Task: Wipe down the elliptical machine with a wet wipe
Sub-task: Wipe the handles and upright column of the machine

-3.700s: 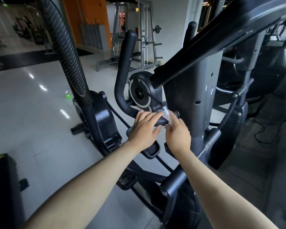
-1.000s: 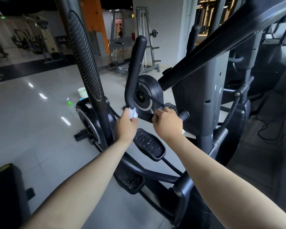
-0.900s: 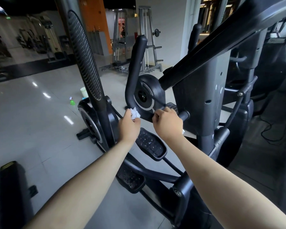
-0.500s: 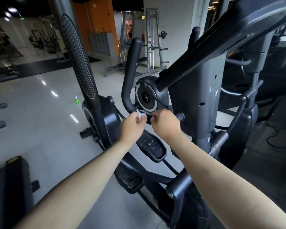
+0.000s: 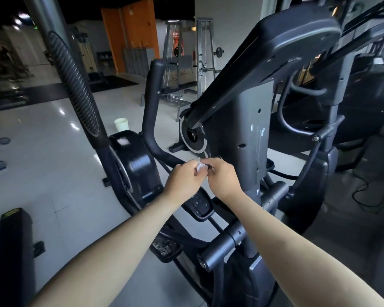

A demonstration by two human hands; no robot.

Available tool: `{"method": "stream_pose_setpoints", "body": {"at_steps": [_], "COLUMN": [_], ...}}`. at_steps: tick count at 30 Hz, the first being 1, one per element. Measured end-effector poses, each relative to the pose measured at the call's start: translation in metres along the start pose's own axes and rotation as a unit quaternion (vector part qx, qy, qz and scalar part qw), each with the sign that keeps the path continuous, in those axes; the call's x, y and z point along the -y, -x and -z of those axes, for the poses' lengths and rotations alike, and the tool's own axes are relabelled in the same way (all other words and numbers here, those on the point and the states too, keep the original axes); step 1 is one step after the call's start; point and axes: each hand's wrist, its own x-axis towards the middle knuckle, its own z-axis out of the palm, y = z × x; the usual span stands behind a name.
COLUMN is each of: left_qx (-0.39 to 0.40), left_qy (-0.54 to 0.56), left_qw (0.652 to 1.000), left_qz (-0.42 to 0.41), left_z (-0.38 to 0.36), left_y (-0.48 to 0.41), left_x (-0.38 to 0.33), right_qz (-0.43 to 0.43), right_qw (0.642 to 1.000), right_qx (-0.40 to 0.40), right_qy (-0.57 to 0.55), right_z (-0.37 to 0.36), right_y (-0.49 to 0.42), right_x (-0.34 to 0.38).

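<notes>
Left hand (image 5: 182, 181) and right hand (image 5: 223, 179) pinch the wet wipe (image 5: 200, 168) beside the elliptical machine (image 5: 242, 129)

The person's arms were bare along all that showed of them. The left forearm (image 5: 111, 247) filled the near left of the view and the right forearm (image 5: 297, 247) the near right, both smooth and uncovered. The left hand (image 5: 183, 180) and the right hand (image 5: 223, 177) were bare too, the fingers too small to tell more.
</notes>
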Motion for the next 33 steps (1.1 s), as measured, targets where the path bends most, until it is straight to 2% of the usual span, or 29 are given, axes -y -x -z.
{"method": "stream_pose_setpoints", "body": {"at_steps": [3, 6, 9, 14, 18, 23, 25, 28, 33], "left_qx": [-0.011, -0.051, -0.087, -0.08, -0.074, -0.027, -0.045, -0.125, -0.178], "left_qy": [0.035, 0.137, 0.218, 0.247, 0.177, 0.17, 0.209, 0.292, 0.308], "left_qw": [0.999, 0.989, 0.972, 0.965, 0.981, 0.985, 0.977, 0.948, 0.933], "left_qz": [-0.027, -0.019, -0.005, 0.033, 0.026, 0.018, 0.015, 0.028, 0.056], "left_z": [-0.001, 0.003, 0.011, -0.003, -0.027, -0.022, -0.012, 0.001, -0.017], "left_y": [-0.007, -0.023, -0.042, -0.053, -0.052, -0.048, -0.049, -0.053, -0.058], "left_x": [-0.026, -0.059, -0.092, -0.1, -0.074, -0.06, -0.066, -0.077, -0.079], "right_qz": [0.014, 0.026, 0.011, 0.03, 0.014, -0.033, -0.034, -0.041, -0.034], "right_qw": [0.997, 0.988, 0.98, 0.974, 0.973, 0.971, 0.973, 0.974, 0.975], "right_qx": [-0.067, -0.154, -0.2, -0.223, -0.218, -0.225, -0.222, -0.217, -0.211], "right_qy": [0.021, 0.017, 0.0, 0.042, 0.071, 0.069, 0.059, 0.052, 0.06], "right_z": [0.027, 0.056, 0.078, 0.088, 0.075, 0.064, 0.065, 0.064, 0.061], "right_y": [0.006, 0.005, -0.005, -0.028, -0.038, -0.038, -0.039, -0.038, -0.036], "right_x": [-0.007, -0.007, -0.005, 0.001, 0.004, 0.006, 0.006, 0.004, -0.004]}}
